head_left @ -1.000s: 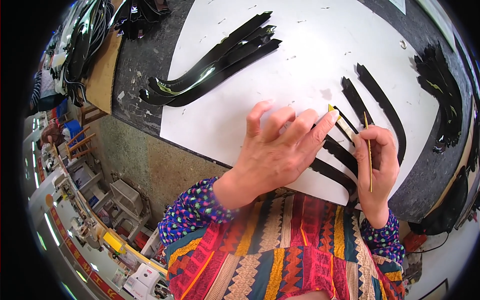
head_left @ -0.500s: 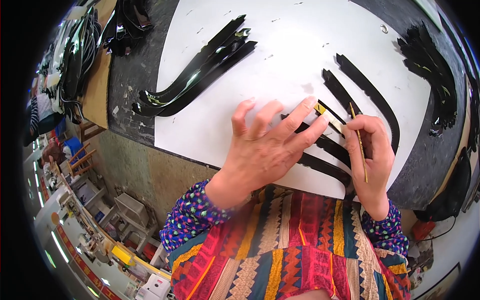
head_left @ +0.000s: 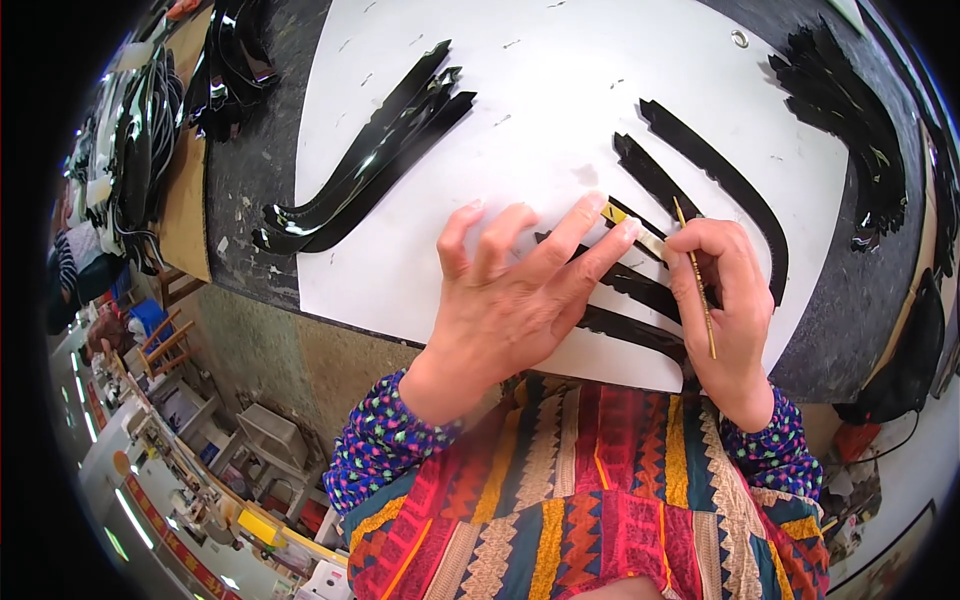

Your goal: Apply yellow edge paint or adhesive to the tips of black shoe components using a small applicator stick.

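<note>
So, far left there's a hanging bundle of glossy black strips and grey cords (head_left: 150,150), next to a flat tan board (head_left: 190,195). Then comes a worn dark-grey tabletop (head_left: 250,255) with a big white sheet (head_left: 385,290) laid over it. On the sheet's left side sit a few long, shiny black curved strips (head_left: 370,165), bunched together.

Next up is the left hand (head_left: 510,300), palm down, fingers spread pretty wide, not wrapped around anything. Its fingertips are down at a short, narrow yellow-and-white strip (head_left: 614,213), which lies slantwise on the sheet between the two hands. Some flat black strips (head_left: 640,289) run just below it, partly under that hand.

The right hand (head_left: 730,300) is closed up narrow, pinching a slim gold-coloured stick (head_left: 699,290). Its fingertips are also right at the little strip's white end; can't tell if they grip that too. Further right, two curved dark strips (head_left: 720,165) lie apart, then a fanned-out black bunch (head_left: 855,115) along the sheet's edge.
</note>
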Motion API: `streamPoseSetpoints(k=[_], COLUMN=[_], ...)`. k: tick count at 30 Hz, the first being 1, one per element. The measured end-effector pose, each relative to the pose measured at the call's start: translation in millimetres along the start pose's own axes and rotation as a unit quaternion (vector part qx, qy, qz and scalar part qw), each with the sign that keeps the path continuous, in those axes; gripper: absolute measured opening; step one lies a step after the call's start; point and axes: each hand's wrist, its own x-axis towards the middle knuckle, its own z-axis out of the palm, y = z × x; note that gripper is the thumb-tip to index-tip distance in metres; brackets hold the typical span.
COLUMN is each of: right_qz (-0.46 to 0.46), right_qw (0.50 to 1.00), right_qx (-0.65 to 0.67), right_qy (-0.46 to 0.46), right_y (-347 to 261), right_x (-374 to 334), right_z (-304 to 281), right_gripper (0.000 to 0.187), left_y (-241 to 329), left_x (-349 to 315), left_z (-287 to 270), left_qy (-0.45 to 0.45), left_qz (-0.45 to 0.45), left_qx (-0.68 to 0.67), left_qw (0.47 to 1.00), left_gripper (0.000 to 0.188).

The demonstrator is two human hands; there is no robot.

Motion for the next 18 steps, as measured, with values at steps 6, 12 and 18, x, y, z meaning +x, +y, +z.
streamPoseSetpoints(k=[6,12,18], right_qz=[-0.016,-0.037,-0.038], right_qw=[1.0,0.999,0.998], right_qx=[-0.006,-0.023,-0.052], right_qy=[0.004,-0.009,-0.013], right_y=[0.9,1.7,-1.0], right_x=[-1.3,0.0,-2.8], right_z=[-1.1,-4.4,-9.1], right_gripper=[0.018,0.021,0.019], left_y=[1.5,2.6,1.7], left_x=[0.8,2.4,2.0], left_z=[-2.3,-3.7,-4.0], left_qy=[-0.005,-0.012,-0.009], left_qz=[0.003,0.001,0.002], left_qx=[0.002,0.005,0.009], left_qw=[1.0,1.0,1.0], left_gripper=[0.049,0.049,0.048])
